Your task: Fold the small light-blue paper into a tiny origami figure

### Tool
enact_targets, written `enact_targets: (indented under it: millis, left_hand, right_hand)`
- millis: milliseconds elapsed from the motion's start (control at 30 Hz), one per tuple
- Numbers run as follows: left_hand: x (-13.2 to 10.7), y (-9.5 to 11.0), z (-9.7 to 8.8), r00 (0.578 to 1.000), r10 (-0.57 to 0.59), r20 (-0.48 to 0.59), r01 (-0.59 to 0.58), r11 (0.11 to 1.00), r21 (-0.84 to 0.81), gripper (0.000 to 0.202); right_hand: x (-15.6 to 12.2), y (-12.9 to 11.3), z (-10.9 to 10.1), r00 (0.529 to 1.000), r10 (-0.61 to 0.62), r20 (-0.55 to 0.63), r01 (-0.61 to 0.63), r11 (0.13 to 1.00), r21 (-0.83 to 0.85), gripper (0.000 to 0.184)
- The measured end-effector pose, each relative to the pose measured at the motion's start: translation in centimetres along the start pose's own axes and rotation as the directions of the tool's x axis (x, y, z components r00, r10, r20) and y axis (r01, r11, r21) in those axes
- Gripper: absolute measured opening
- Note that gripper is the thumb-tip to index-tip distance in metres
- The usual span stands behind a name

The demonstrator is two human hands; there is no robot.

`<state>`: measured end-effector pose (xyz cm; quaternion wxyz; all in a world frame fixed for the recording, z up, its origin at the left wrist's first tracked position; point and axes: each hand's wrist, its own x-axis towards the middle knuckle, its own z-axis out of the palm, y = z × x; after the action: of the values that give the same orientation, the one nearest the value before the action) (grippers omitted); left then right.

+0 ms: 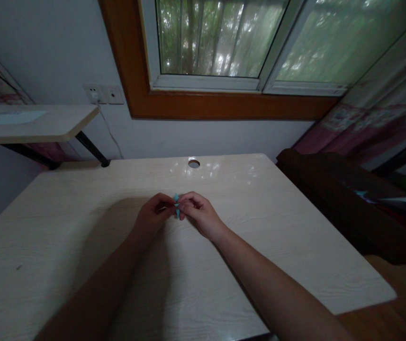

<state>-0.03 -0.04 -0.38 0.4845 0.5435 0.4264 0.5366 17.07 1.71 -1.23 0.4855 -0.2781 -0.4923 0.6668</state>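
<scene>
Pale wood-grain worktop [259, 222] spreads below the person's left grip [153, 209] and right grip [202, 216], both pinching a small, pointed light-blue piece [176, 197], a round hole [193, 164] beyond them.

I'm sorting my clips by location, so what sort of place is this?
Probably a room in a home: a desk stands below a window, and a curtain hangs to the right.

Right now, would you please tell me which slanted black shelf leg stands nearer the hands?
The right-hand slanted black leg, closer to the bare left hand; the other slanted black leg stands farther left.
</scene>
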Motion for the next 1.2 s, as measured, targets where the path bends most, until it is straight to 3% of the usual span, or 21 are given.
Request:
enact_targets:
  millis: [333,633,967,1100,1200]
  left_hand:
    - [-0.1,-0.1,-0.3,0.993,0.115,0.037,-0.114,0.993,-0.032,0.006]
    - [-0.3,0.8,-0.1,0.977,0.215,-0.003,-0.213,0.967,0.137,0.005]
    - [-0.1,0.4,-0.4,0.921,0.374,0.108,-0.388,0.861,0.328,0.013]
    - [-0.2,0.4,-0.3,0.929,0.349,0.124,-0.371,0.879,0.300,0.012]
    - [-0.3,0.4,-0.1,0.964,0.254,0.081,-0.266,0.936,0.230,0.004]
  right_hand:
    - [-0.1,-0.2,0.3,0.999,0.032,0.013,-0.033,0.996,0.082,0.012]
    - [-0.1,-0.6,0.5,0.997,0.079,0.018,-0.081,0.986,0.148,0.019]
    - [0.2,0.1,0.3,0.996,0.061,-0.069,-0.055,0.995,0.085,0.024]
    - [0.3,0.4,0.1,0.997,0.046,-0.064,-0.041,0.996,0.079,0.021]
    - [0.4,0.6,0.0,0.997,0.036,-0.073,-0.031,0.997,0.066,0.019]
